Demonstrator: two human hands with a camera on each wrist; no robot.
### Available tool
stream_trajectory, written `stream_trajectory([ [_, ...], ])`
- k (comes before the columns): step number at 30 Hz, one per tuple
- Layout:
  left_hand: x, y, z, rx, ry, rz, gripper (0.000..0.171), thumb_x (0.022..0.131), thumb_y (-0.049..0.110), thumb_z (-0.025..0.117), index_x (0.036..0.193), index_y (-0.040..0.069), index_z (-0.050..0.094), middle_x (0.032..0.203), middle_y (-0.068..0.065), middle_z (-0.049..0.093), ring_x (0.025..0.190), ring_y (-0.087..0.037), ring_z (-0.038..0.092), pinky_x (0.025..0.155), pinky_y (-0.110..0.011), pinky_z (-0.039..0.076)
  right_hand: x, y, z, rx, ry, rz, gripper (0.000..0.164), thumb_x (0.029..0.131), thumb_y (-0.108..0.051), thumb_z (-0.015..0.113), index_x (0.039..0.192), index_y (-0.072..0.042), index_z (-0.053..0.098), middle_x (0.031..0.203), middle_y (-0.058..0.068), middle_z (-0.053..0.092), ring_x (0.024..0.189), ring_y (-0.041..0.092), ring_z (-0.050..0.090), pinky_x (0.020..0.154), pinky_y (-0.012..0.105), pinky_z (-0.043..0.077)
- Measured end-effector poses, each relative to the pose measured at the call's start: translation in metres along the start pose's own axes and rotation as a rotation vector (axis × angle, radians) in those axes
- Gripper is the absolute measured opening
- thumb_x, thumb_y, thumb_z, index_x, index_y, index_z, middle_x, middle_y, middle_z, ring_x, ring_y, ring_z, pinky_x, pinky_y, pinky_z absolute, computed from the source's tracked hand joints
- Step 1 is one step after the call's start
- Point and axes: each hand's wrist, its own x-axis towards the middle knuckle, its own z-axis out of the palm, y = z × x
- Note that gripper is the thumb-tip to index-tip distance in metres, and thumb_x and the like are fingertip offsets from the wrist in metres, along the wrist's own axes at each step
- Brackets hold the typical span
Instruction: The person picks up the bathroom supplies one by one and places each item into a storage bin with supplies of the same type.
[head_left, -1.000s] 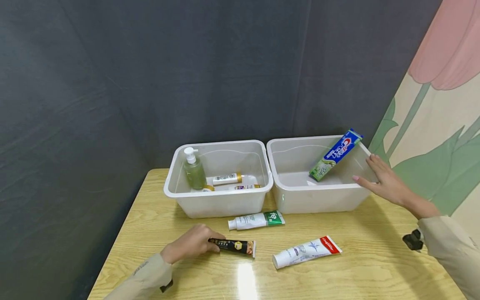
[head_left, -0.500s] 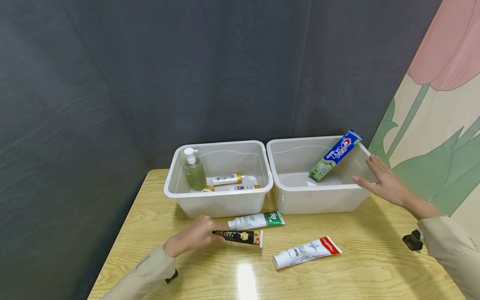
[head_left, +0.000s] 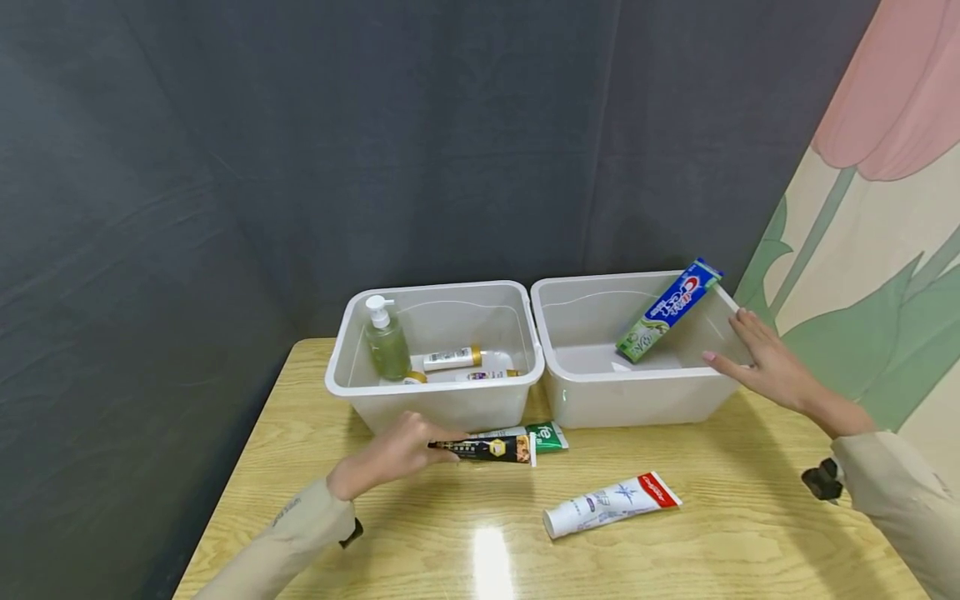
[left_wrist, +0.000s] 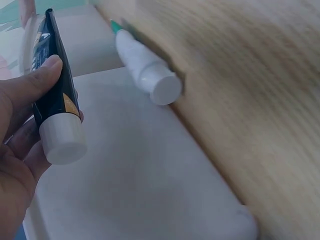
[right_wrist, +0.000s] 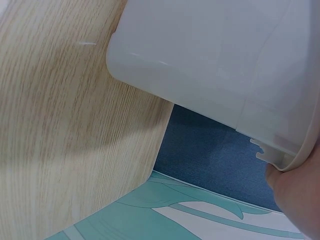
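Got the left hand (head_left: 401, 454) pinching a black tube (head_left: 495, 448) lower-middle of frame, right hand (head_left: 772, 367) gripping the right bin (head_left: 637, 400), right of centre (probably handy for steadying). Squeeze lightly, steer clear of the green-ended tube (head_left: 547, 436) behind.

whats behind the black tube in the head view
The green-and-white tube: its green end and a white strip show. The black tube and left hand cover the rest there.

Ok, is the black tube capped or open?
Capped: the left wrist view shows a white cap on the end of the black tube.
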Motion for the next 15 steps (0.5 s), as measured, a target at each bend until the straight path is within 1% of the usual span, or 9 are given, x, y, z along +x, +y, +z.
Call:
stream_trajectory([
  [3,0.006,0.001,-0.004,0.012,0.028,0.042,0.032,0.078,0.004,0.082,0.108,-0.003,0.074,0.101,-0.015,0.073,0.075,-0.010,0.072,0.070,-0.010,0.050,0.001,-0.001,0.000,0.004,0.001,0.004,0.087,0.098,-0.036,0.058,0.151,0.015,0.013,0.159,0.032,-0.003,0.146,0.049,-0.004,0.111,0.067,-0.002],
  [5,0.010,0.003,-0.007,0.017,0.036,0.058,0.032,0.078,0.003,0.082,0.108,-0.003,0.074,0.101,-0.015,0.073,0.072,-0.008,0.071,0.068,-0.009,0.049,0.001,-0.001,0.000,0.004,-0.002,0.009,0.087,0.098,-0.037,0.058,0.151,0.015,0.012,0.159,0.032,-0.003,0.146,0.048,-0.004,0.111,0.066,-0.001],
  [8,0.015,0.007,-0.011,0.014,0.030,0.061,0.031,0.080,0.005,0.081,0.109,-0.002,0.074,0.102,-0.013,0.073,0.072,-0.005,0.070,0.068,-0.008,0.049,0.001,-0.001,0.000,0.000,-0.003,0.005,0.087,0.098,-0.037,0.058,0.151,0.015,0.012,0.159,0.032,-0.003,0.146,0.049,-0.005,0.111,0.067,-0.002],
  [9,0.017,0.008,-0.012,0.007,0.026,0.060,0.031,0.080,0.005,0.081,0.109,-0.002,0.074,0.102,-0.013,0.073,0.068,-0.003,0.068,0.066,-0.008,0.048,0.001,0.000,0.000,-0.002,-0.003,0.003,0.088,0.098,-0.037,0.058,0.151,0.015,0.012,0.159,0.032,-0.003,0.145,0.049,-0.005,0.111,0.067,-0.002],
  [11,0.021,0.010,-0.014,-0.004,0.018,0.060,0.030,0.081,0.006,0.080,0.110,-0.001,0.074,0.103,-0.012,0.073,0.068,-0.003,0.068,0.066,-0.007,0.048,0.000,0.000,0.000,-0.003,-0.001,-0.001,0.087,0.098,-0.037,0.058,0.151,0.015,0.012,0.158,0.033,-0.003,0.145,0.049,-0.004,0.111,0.067,-0.002],
  [13,0.024,0.012,-0.015,-0.018,0.012,0.064,0.030,0.082,0.006,0.079,0.111,-0.001,0.074,0.102,-0.012,0.073,0.063,0.000,0.064,0.063,-0.007,0.047,0.000,0.000,0.000,-0.002,0.001,-0.002,0.087,0.098,-0.037,0.058,0.151,0.015,0.013,0.158,0.033,-0.002,0.146,0.048,-0.005,0.111,0.067,-0.002],
  [15,0.028,0.014,-0.016,-0.024,0.010,0.074,0.029,0.083,0.006,0.078,0.111,0.000,0.074,0.102,-0.012,0.074,0.065,0.001,0.065,0.063,-0.007,0.047,0.000,0.001,0.001,-0.004,0.003,-0.001,0.087,0.098,-0.037,0.058,0.151,0.016,0.013,0.158,0.033,-0.002,0.146,0.049,-0.005,0.111,0.067,-0.001],
])
